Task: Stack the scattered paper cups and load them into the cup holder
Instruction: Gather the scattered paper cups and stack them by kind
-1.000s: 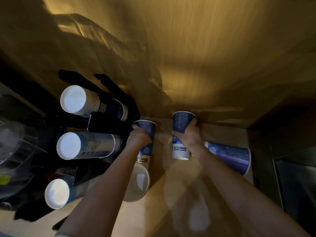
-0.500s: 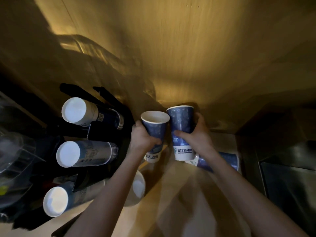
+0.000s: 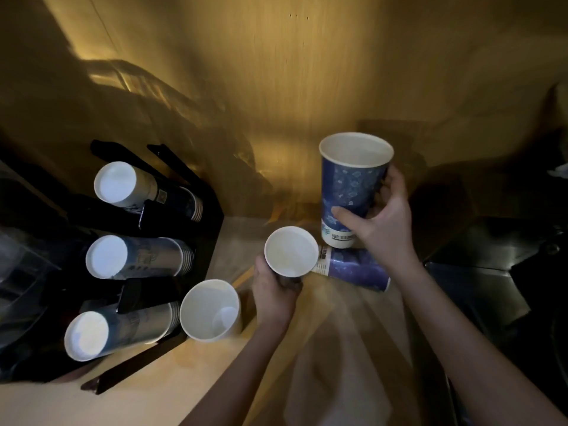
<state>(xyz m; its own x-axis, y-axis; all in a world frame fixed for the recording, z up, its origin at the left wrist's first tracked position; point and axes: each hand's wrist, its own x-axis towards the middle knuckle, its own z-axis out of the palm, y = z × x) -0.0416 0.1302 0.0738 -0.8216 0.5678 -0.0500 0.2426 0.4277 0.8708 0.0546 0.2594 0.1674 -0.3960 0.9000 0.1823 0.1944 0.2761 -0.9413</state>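
Blue paper cups are your whole job here, and the single head view shows two already in hand: your right hand (image 3: 381, 222) is closed around the lower body of a tall upright cup (image 3: 350, 192), held off the counter (image 3: 215, 392), while your left hand (image 3: 273, 290) grips a second cup (image 3: 291, 252) from below, mouth tipped toward you. A third cup (image 3: 356, 267) lies on its side just behind them, and a fourth (image 3: 210, 310) rests open-mouthed against the black cup holder (image 3: 212, 216) at the left, whose three slots already carry nested stacks (image 3: 138, 261). Judge these as light, thin-walled and easy to crush, so pinch low near the stiff base or rolled rim, never mid-wall, and nest them gently. Dim light hides much: your left fingers disappear under their cup, the holder's left side melts into shadow, and the dark surfaces at the right cannot be identified.
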